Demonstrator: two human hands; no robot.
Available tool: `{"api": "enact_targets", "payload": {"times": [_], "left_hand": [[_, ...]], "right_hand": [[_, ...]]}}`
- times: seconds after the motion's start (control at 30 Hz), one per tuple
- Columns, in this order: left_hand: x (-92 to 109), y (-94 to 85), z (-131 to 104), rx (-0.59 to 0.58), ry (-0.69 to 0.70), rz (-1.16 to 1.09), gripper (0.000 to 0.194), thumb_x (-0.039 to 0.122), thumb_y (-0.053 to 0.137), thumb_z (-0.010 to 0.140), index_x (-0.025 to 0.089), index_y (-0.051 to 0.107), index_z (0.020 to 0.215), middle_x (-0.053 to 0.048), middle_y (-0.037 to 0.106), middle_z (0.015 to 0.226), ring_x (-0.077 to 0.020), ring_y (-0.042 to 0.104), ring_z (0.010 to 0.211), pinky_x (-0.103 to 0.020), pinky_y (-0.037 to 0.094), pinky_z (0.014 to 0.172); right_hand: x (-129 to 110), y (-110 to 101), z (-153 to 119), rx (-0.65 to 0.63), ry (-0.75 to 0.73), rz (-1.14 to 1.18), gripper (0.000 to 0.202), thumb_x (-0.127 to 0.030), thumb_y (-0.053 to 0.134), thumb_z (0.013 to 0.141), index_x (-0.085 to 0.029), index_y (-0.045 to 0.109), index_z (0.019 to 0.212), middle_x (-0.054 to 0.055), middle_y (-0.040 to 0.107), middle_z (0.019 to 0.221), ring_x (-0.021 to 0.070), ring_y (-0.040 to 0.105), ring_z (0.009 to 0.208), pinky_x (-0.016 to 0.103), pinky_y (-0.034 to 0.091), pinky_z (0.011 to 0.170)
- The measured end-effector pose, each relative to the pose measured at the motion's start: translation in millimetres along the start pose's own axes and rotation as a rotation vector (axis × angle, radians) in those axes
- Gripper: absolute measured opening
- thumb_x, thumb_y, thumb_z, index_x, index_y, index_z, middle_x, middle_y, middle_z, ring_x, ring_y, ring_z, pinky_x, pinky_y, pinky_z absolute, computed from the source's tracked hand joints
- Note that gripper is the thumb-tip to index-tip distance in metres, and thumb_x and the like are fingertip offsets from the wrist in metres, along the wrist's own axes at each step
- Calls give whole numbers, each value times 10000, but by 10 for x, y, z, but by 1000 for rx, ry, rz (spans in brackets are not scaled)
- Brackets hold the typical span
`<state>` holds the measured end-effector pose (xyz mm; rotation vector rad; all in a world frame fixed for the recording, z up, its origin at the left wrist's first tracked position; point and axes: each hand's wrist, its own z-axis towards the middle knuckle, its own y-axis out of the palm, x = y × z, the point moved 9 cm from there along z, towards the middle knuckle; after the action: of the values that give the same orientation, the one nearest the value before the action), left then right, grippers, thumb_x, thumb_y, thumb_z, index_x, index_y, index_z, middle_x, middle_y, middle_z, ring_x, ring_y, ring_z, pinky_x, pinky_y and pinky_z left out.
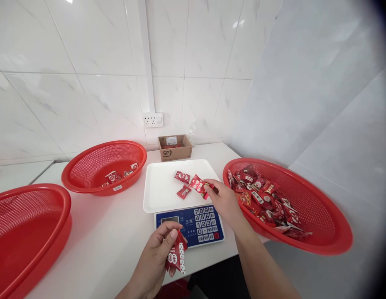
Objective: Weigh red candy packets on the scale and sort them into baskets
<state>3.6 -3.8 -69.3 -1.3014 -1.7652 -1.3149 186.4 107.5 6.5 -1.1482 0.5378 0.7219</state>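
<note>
Head view: right hand (pixel 224 202) pinches red packet (pixel 198 185), left hand (pixel 156 251) grips perhaps two sachets (pixel 175 257)

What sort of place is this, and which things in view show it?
Probably a packing or weighing workroom: a digital scale with a white tray stands on a table, a red basket of small wrapped packets is beside it, and an SF-marked cardboard box stands behind.
</note>
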Motion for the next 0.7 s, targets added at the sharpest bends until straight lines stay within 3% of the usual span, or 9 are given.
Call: {"api": "enact_targets", "payload": {"times": [0.13, 0.27, 0.57, 0.7], "left_hand": [[28, -7, -27, 14, 10, 1, 467, 553, 685, 663, 179, 593, 926, -3, 622, 656, -40, 420, 377, -122, 295, 300], [57, -10, -43, 31, 22, -2, 454, 546, 690, 662, 179, 595, 912, 8, 615, 644, -33, 415, 373, -116, 306, 305], [-6, -24, -4, -13, 3, 17, 459, 556, 666, 687, 190, 577, 951, 7, 614, 675, -36, 420, 391, -125, 322, 313], [-28, -71, -6, 5, 5, 25, 471, 563, 665, 683, 187, 574, 952, 11, 602, 651, -41, 413, 389, -130, 321, 314]], "right_hand": [[-75, 106, 46, 18, -177, -268, 365, -261, 481, 839, -140, 631, 1149, 156, 607, 1182, 306, 504, 1124, 486, 403, 955], [-170, 319, -20, -117, -293, -239, 314, -263, 492, 856, -227, 644, 1128, 89, 596, 1205, 262, 483, 1152, 461, 386, 997], [-347, 554, 88, -240, -306, -319, 347, -238, 514, 853, -153, 626, 1171, 151, 520, 1304, 306, 420, 1226, 480, 335, 1031], [-448, 573, 18, -266, -338, -272, 282, -244, 568, 827, -180, 673, 1081, 108, 597, 1184, 263, 485, 1142, 436, 362, 1004]]}}
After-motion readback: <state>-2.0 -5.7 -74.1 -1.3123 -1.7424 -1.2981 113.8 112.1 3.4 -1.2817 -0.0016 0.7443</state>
